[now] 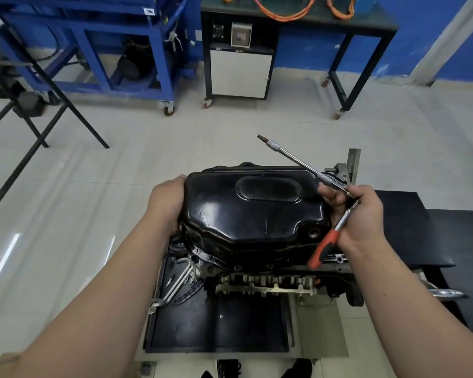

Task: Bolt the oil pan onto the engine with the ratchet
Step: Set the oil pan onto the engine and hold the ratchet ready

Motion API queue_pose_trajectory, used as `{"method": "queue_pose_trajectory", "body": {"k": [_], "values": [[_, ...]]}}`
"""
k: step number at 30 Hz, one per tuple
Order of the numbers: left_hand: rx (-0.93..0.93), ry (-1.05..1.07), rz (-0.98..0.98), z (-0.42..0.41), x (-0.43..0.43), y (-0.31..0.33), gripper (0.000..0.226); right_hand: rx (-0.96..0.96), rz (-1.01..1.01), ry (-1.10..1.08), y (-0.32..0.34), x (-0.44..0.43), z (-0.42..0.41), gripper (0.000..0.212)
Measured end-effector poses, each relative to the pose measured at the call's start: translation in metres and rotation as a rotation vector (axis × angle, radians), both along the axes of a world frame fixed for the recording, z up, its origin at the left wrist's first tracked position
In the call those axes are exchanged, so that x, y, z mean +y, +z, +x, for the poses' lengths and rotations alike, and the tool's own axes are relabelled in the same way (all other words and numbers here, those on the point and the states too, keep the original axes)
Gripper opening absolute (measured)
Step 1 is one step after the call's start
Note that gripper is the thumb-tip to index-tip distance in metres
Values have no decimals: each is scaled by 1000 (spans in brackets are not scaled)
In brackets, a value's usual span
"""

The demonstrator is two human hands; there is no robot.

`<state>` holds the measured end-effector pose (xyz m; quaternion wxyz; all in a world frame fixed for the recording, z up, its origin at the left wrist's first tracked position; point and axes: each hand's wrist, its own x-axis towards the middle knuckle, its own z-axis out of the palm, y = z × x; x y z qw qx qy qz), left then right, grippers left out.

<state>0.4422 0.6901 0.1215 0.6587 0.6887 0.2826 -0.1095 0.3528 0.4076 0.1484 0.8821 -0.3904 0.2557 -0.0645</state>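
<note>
L hand [165,204] grips oil pan [254,216] left end — R hand [365,218] holds ratchet [326,244], fingers curled.

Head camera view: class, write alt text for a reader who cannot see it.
A person's left hand grips the left end of a black oil pan on an engine, while the right hand holds a red-handled ratchet with a long extension bar.

A workshop: blue steel trolley [93,42], wheeled bench [298,20] with orange cables [281,12], engine [268,285].
</note>
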Motion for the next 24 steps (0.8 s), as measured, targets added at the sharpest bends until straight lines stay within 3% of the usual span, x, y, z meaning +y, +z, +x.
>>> {"method": "queue_pose_trajectory", "body": {"k": [10,20,24], "values": [[-10,4,-22,1,0,-1,16,13,3,-21,-3,1,-2,34],[-31,-5,-7,3,3,-5,17,16,-18,-64,-6,3,-4,19],[-38,-21,21,3,3,-5,21,19,-27,-59,-2,7,-7,35]]}}
